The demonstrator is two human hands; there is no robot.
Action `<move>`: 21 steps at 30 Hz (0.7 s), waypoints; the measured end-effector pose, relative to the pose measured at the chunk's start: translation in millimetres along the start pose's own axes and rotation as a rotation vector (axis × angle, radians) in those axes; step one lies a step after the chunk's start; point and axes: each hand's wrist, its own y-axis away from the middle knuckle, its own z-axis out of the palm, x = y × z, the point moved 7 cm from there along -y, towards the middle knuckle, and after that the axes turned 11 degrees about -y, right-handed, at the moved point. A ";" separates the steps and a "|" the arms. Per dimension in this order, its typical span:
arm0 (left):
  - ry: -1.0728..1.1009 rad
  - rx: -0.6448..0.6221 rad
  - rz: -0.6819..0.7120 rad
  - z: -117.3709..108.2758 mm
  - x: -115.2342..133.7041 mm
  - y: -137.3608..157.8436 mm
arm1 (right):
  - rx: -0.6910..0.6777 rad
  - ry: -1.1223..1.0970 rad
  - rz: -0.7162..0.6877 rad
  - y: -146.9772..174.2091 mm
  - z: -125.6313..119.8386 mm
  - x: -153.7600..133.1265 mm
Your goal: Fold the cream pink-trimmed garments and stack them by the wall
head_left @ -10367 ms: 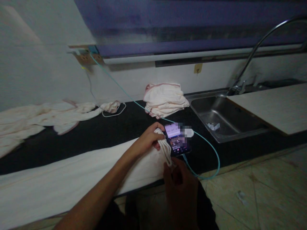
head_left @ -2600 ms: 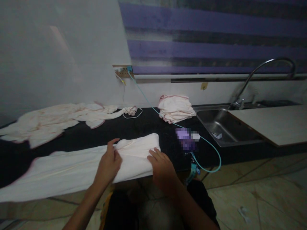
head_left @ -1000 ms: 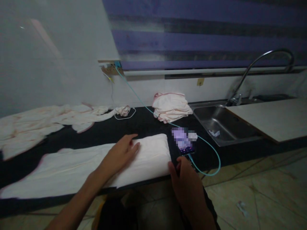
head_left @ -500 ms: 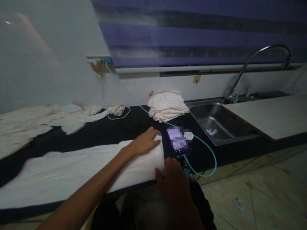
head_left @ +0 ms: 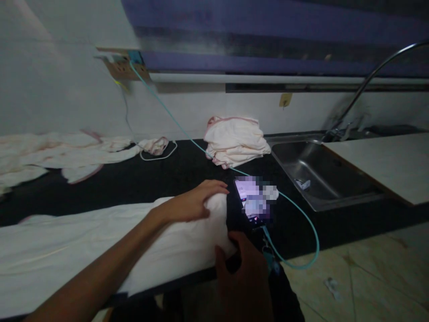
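A long white cloth [head_left: 187, 241] lies along the front of the dark counter, its right end folded over into a thicker layer. My left hand [head_left: 196, 199] rests on the far side of that folded end, fingers stretched toward its far right corner, thumb apart on top. At the near right corner, the thumb and forefinger of my right hand [head_left: 244, 270] curve around the cloth's edge and pinch it; its other fingers are in shadow. Just right of the fold lies a lit phone [head_left: 246, 190], partly blurred out, with a teal cable [head_left: 315, 228] plugged in.
A folded stack of white cloths with pink trim [head_left: 236, 141] stands against the wall. More crumpled cloths [head_left: 67, 154] lie at the back left, near a white cord. On the right are a steel sink [head_left: 298, 163], a curved faucet [head_left: 365, 82] and a pale board [head_left: 395, 161].
The view has shifted closer. My left hand's fingers have drawn together along the far edge. My right thumb and forefinger have come around the near corner, which looks slightly lifted.
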 end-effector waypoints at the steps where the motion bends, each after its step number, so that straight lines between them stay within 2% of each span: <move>1: -0.014 -0.013 0.016 1.1 0.4 -0.4 | 0.001 -0.005 -0.021 1.1 0.2 3.4; 4: -0.076 -0.033 -0.023 4.7 -4.7 -1.8 | -0.038 -0.027 -0.112 6.4 4.1 13.5; 7: -0.121 -0.020 -0.064 3.4 -9.0 -3.2 | -0.005 -0.004 -0.163 12.1 4.8 21.7; 11: -0.005 0.034 -0.045 -2.6 -6.2 -2.2 | 0.008 0.027 -0.183 12.4 5.3 24.5; 14: 0.045 0.061 -0.102 -4.3 -6.1 1.9 | -0.012 0.032 -0.220 9.6 4.8 23.1; 17: -0.033 0.055 -0.181 -2.5 -6.8 5.6 | 0.013 0.048 -0.225 8.9 2.6 22.0; 21: -0.151 0.075 -0.170 -3.1 -3.5 5.9 | 0.067 0.028 -0.160 11.4 2.2 16.6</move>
